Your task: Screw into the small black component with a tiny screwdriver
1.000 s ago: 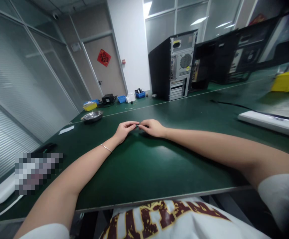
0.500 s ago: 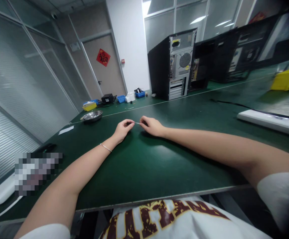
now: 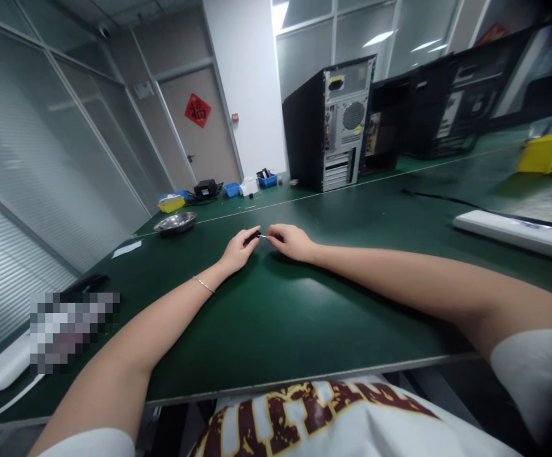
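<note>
Over the middle of the green table (image 3: 276, 317), my two hands nearly meet at the fingertips. My left hand (image 3: 236, 249), with a thin bracelet at the wrist, is closed around a small black piece (image 3: 253, 237); its kind cannot be made out. From the right, my right hand (image 3: 294, 241) pinches a thin silvery rod (image 3: 263, 237) that spans the narrow gap between the hands. Something dark shows inside the curled right fingers, mostly hidden. The rod's left end reaches the black piece, but whether it goes in is too small to tell.
A metal bowl (image 3: 176, 222) and a white slip (image 3: 126, 249) lie at left. Small blue trays (image 3: 267, 181) line the back, beside a computer tower (image 3: 326, 124). A white power strip (image 3: 518, 235) and yellow bin (image 3: 549, 151) are at right; blurred items lie front left.
My left fingers have shifted and opened slightly, so the black piece shows more. My right hand has barely moved and keeps its pinch on the rod.
</note>
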`<state>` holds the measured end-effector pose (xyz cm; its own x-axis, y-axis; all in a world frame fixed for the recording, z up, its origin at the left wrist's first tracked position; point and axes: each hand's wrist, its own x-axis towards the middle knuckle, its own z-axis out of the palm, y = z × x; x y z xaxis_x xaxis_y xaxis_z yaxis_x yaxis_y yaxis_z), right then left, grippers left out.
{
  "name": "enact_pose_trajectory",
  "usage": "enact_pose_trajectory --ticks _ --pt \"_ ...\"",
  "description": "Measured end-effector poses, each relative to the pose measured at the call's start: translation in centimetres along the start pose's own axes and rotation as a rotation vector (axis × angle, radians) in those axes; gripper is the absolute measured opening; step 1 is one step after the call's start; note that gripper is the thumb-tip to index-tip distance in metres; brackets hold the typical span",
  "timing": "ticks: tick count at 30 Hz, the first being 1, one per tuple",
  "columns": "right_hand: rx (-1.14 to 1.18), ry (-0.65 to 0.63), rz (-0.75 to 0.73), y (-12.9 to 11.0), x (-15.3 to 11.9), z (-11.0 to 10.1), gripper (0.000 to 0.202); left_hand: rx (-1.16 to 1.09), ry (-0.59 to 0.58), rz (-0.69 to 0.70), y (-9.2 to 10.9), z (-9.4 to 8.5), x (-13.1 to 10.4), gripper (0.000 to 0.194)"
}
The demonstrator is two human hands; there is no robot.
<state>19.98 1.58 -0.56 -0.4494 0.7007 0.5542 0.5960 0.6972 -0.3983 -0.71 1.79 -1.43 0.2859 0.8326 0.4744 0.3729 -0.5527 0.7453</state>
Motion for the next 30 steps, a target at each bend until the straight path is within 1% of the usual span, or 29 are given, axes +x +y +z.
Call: enact_pose_trajectory --ticks 2,5,9,11,17,24,30 --pt "-0.016 -0.002 0.000 0.1 0.0 0.0 0.018 0.009 0.004 0.042 0.0 0.0 0.0 0.041" --pt "-0.031 -0.007 0.010 0.1 0.0 0.1 0.018 -0.012 0.003 0.063 0.3 0.0 -0.1 0.035" --pt "-0.027 -0.011 0.018 0.2 0.0 0.1 0.018 0.132 0.025 0.111 0.9 -0.2 -0.3 0.027" --pt "-0.006 -0.009 0.013 0.1 0.0 0.1 0.019 0.141 0.027 0.125 1.1 -0.3 -0.4 0.026" --pt "0.093 -0.022 -0.006 0.3 0.1 0.0 0.022 -0.057 -0.040 0.012 1.3 -0.3 -0.4 0.031" --pt "0.177 -0.046 -0.013 0.8 0.2 0.0 0.025 -0.166 -0.049 -0.019 1.3 -0.3 -0.3 0.036" --pt "0.183 -0.046 -0.012 0.6 0.2 -0.1 0.029 -0.214 -0.050 -0.032 1.2 -0.1 -0.3 0.038"
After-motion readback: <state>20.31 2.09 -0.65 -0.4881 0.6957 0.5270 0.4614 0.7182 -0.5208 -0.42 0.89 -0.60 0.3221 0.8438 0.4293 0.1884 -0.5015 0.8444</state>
